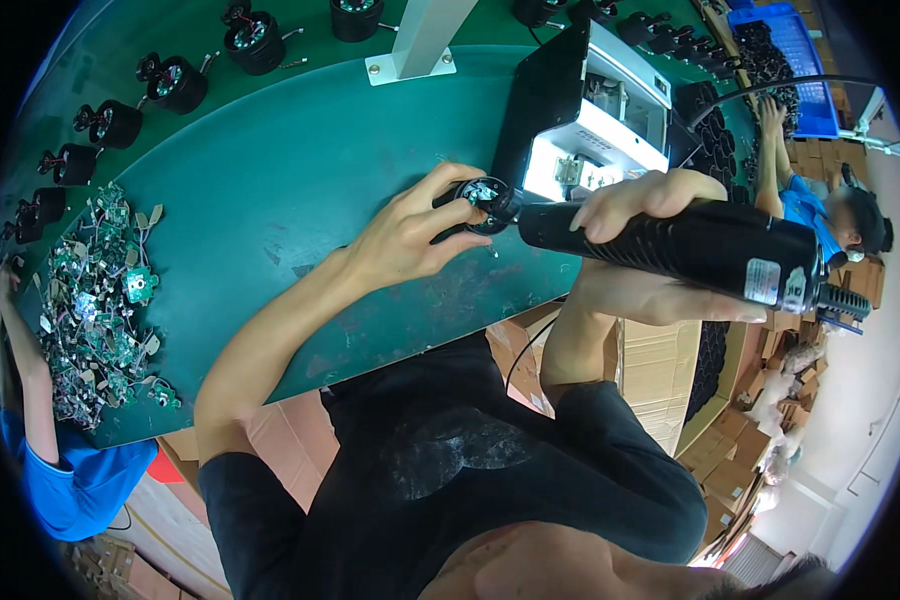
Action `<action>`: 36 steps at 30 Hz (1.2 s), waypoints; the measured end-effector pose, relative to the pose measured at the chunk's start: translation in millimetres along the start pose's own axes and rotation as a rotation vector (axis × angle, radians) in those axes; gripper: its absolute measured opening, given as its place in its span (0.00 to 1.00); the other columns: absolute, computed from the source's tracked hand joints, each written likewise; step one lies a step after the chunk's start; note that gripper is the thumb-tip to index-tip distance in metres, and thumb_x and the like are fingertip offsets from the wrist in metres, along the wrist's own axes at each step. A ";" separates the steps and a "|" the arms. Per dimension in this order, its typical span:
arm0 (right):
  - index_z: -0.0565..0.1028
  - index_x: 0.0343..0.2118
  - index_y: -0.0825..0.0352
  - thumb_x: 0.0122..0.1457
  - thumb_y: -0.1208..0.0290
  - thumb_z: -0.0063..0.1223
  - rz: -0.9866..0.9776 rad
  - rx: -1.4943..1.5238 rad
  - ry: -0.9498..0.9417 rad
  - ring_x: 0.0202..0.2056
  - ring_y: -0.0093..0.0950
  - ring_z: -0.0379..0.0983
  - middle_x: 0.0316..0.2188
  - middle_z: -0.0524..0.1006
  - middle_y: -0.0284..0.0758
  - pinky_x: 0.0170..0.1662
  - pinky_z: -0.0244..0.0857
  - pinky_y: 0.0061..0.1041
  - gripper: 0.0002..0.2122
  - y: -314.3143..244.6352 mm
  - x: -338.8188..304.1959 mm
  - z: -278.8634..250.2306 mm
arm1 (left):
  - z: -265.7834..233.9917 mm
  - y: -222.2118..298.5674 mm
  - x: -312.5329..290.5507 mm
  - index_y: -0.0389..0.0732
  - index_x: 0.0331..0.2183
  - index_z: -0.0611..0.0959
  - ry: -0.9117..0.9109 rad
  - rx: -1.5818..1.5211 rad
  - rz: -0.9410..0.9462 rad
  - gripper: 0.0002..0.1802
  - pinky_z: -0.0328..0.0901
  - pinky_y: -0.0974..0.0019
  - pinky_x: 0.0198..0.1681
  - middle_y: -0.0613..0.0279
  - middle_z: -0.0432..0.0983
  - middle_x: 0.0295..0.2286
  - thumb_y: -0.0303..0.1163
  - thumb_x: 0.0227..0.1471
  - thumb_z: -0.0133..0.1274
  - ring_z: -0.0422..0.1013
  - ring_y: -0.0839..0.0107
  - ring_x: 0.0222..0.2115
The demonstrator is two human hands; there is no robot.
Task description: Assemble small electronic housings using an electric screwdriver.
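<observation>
My right hand [650, 250] is wrapped round a black electric screwdriver [710, 243], which lies tilted across the view with its nose pointing left. Its tip reaches into a round black housing [485, 190] with bright parts inside. The fingers of my left hand [425, 225] are curled about that housing and steady it on the green table. A short wire end [492, 252] sticks out below the housing. The exact point where the bit touches is hidden by fingers and the tool's nose.
A black-and-white machine with a lit recess [570, 165] stands just beyond the screwdriver. A heap of green circuit boards [100, 310] lies at left. Several black housings [175, 85] line the far belt. A metal post [425, 45] rises behind. Co-workers in blue sit on both sides.
</observation>
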State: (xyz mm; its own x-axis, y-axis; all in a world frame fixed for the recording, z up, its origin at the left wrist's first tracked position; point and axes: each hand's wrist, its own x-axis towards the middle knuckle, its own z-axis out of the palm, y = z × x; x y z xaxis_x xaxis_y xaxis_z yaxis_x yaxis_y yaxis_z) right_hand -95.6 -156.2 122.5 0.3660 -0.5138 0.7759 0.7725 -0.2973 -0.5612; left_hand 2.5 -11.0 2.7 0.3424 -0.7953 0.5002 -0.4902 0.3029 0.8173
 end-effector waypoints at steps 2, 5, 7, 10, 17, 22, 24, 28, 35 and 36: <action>0.52 0.64 0.56 0.63 0.34 0.26 0.003 0.078 -0.075 0.12 0.27 0.72 0.28 0.75 0.40 0.11 0.69 0.22 0.35 4.1 -0.7 6.4 | 0.9 -0.4 -0.7 0.34 0.27 0.78 -0.015 -0.004 -0.025 0.11 0.67 0.65 0.34 0.54 0.69 0.48 0.22 0.42 0.65 0.72 0.65 0.31; 0.52 0.64 0.57 0.63 0.34 0.27 -0.014 0.084 -0.110 0.13 0.27 0.72 0.28 0.75 0.40 0.11 0.69 0.22 0.35 -0.2 -2.6 7.0 | 0.5 -0.8 -1.5 0.34 0.28 0.78 -0.025 0.011 -0.026 0.11 0.68 0.64 0.34 0.54 0.69 0.48 0.23 0.42 0.66 0.73 0.64 0.32; 0.53 0.63 0.57 0.63 0.34 0.27 -0.043 0.027 -0.105 0.13 0.27 0.73 0.28 0.75 0.41 0.11 0.69 0.22 0.35 -10.3 -7.1 7.0 | -1.6 -2.1 -3.3 0.35 0.30 0.78 -0.026 0.051 -0.011 0.13 0.69 0.63 0.36 0.53 0.70 0.48 0.24 0.42 0.66 0.74 0.62 0.33; 0.55 0.61 0.58 0.63 0.34 0.29 -0.083 -0.024 -0.153 0.15 0.29 0.75 0.29 0.76 0.42 0.12 0.70 0.23 0.34 -40.2 -0.9 -11.3 | -4.0 -1.9 -1.3 0.35 0.34 0.77 0.010 0.052 -0.019 0.16 0.69 0.61 0.38 0.53 0.71 0.47 0.25 0.42 0.67 0.74 0.60 0.35; 0.56 0.60 0.63 0.65 0.36 0.26 -0.185 -0.296 -0.071 0.15 0.30 0.75 0.34 0.77 0.48 0.12 0.71 0.24 0.33 -26.6 26.2 -54.5 | -2.3 4.1 -2.0 0.36 0.49 0.73 -0.018 0.050 -0.120 0.32 0.70 0.59 0.45 0.51 0.74 0.46 0.28 0.42 0.68 0.74 0.54 0.42; 0.53 0.60 0.63 0.64 0.35 0.23 0.012 -0.358 -0.012 0.11 0.29 0.72 0.34 0.78 0.51 0.10 0.68 0.23 0.34 -43.3 21.4 -44.1 | -0.5 2.3 -3.5 0.36 0.53 0.72 -0.061 0.087 -0.168 0.37 0.69 0.59 0.49 0.50 0.75 0.48 0.27 0.40 0.69 0.74 0.56 0.44; 0.53 0.60 0.62 0.64 0.34 0.21 0.063 -0.371 -0.008 0.11 0.29 0.72 0.34 0.78 0.51 0.09 0.67 0.22 0.35 -43.8 22.5 -39.8 | 0.1 2.3 -4.5 0.36 0.54 0.73 -0.066 0.095 -0.186 0.38 0.68 0.60 0.49 0.50 0.75 0.48 0.26 0.39 0.69 0.75 0.57 0.44; 0.53 0.61 0.61 0.64 0.34 0.19 -0.125 -0.141 0.099 0.13 0.30 0.74 0.33 0.77 0.50 0.10 0.68 0.21 0.35 -33.0 19.7 -20.4 | 0.4 1.5 -5.8 0.35 0.54 0.73 -0.054 0.142 0.019 0.38 0.69 0.58 0.50 0.51 0.75 0.49 0.26 0.39 0.69 0.74 0.56 0.46; 0.53 0.61 0.61 0.63 0.33 0.19 -0.075 0.033 0.022 0.14 0.31 0.75 0.31 0.76 0.49 0.10 0.69 0.22 0.36 -9.8 18.2 -2.2 | 0.7 -0.6 -5.8 0.35 0.54 0.73 -0.048 0.132 0.024 0.38 0.69 0.58 0.50 0.52 0.75 0.49 0.26 0.39 0.68 0.74 0.55 0.47; 0.53 0.61 0.61 0.63 0.33 0.19 -0.056 0.034 0.020 0.15 0.31 0.75 0.31 0.76 0.48 0.11 0.69 0.22 0.36 -7.3 16.3 -2.7 | 0.5 -0.7 -5.9 0.35 0.54 0.73 -0.050 0.132 0.024 0.38 0.69 0.58 0.50 0.52 0.75 0.49 0.26 0.39 0.68 0.74 0.55 0.47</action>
State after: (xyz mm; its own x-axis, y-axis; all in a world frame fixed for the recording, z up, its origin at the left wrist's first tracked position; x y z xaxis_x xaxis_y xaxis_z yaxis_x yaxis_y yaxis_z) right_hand -96.7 -164.6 138.5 0.3118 -0.5129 0.7998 0.8087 -0.2987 -0.5068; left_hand 0.4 -6.7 -1.0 0.2902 -0.8149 0.5016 -0.6000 0.2534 0.7588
